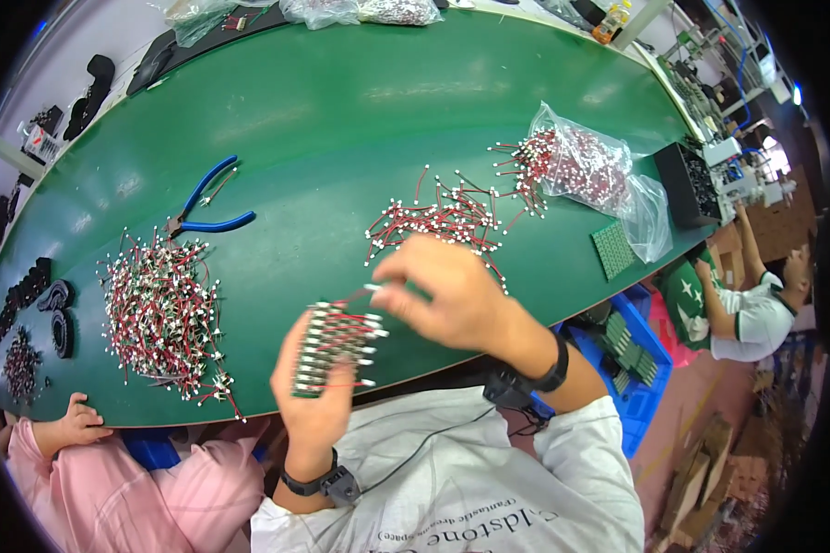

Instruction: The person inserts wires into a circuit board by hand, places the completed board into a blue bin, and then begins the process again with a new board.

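My left hand (312, 419) is closed around the edges of a small circuit board panel (321, 350). Rows of short red-and-black wires with white plugs cover it, several ends jutting out on its right side. Just above the panel's upper right corner, my right hand (447, 293) pinches a short cable (358, 294) between thumb and fingertips; a white plug shows at the fingertips. Beyond my right hand lies a loose heap of similar cables (438, 221) on the green table (341, 120).
Left of me are a large heap of wired pieces (161, 313), blue-handled pliers (214, 225) and black coils (61, 332). At the right are a plastic bag of cables (592, 170), a bare green panel (612, 250), a black bin (687, 184) and a blue crate (632, 419). Co-workers sit on both sides.
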Demonstrator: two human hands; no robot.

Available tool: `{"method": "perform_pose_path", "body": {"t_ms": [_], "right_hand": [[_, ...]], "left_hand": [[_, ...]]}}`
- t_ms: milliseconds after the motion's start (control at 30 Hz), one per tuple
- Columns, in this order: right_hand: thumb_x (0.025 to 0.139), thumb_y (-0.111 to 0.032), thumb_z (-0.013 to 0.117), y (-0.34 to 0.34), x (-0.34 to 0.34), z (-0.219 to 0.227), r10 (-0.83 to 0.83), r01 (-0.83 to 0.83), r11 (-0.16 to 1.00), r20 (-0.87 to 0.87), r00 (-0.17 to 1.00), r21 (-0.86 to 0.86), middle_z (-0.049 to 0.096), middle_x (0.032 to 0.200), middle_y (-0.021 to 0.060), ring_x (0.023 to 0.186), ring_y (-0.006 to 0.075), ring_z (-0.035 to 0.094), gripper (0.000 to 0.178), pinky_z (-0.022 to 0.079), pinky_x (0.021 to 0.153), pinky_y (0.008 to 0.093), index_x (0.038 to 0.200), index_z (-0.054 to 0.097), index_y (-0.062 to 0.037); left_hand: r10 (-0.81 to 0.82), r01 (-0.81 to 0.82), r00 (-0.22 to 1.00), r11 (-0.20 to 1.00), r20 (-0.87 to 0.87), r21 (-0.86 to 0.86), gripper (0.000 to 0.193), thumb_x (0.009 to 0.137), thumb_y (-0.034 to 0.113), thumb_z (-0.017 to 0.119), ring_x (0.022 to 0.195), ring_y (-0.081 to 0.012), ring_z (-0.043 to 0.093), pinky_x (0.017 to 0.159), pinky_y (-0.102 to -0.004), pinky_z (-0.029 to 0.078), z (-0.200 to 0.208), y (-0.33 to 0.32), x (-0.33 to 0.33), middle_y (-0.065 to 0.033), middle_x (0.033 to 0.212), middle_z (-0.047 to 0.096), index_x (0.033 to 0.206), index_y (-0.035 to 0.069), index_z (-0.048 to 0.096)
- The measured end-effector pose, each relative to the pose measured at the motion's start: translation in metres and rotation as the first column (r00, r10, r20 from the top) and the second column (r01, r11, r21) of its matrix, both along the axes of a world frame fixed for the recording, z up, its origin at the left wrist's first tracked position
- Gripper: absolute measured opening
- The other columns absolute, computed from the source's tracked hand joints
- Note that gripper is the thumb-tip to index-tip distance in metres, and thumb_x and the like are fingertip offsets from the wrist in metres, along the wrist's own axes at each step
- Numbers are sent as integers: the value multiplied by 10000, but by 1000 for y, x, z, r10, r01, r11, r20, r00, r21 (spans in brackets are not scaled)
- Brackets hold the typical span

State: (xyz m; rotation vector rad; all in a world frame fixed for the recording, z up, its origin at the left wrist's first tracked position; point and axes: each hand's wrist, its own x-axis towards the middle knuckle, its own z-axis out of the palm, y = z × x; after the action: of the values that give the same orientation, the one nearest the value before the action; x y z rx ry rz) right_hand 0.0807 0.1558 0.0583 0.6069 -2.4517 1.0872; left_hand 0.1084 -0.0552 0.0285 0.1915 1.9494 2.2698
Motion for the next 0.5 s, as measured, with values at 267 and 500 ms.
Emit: {"method": "perform_pose_path", "body": {"t_ms": [267,500], "right_hand": [[805,-71,694,18,-65,-32,-119,105,943,24,993,316,565,880,74,896,275,566,145,487,755,391,948,698,-95],[825,-53,658,16,-71,-36,-92,88,932,-5,996,352,559,877,94,878,283,549,68,464,760,415,865,606,-39]], "left_hand": [[126,-128,992,988,26,84,485,895,-9,601,995,-189,660,788,-324,593,-5,-17,-14,-148,1245,619,1355,-64,458],[134,-149,986,975,102,164,480,877,-47,602,933,-185,667,761,-336,598,-6,-15,-17,-141,1172,641,1339,-73,473]]}}
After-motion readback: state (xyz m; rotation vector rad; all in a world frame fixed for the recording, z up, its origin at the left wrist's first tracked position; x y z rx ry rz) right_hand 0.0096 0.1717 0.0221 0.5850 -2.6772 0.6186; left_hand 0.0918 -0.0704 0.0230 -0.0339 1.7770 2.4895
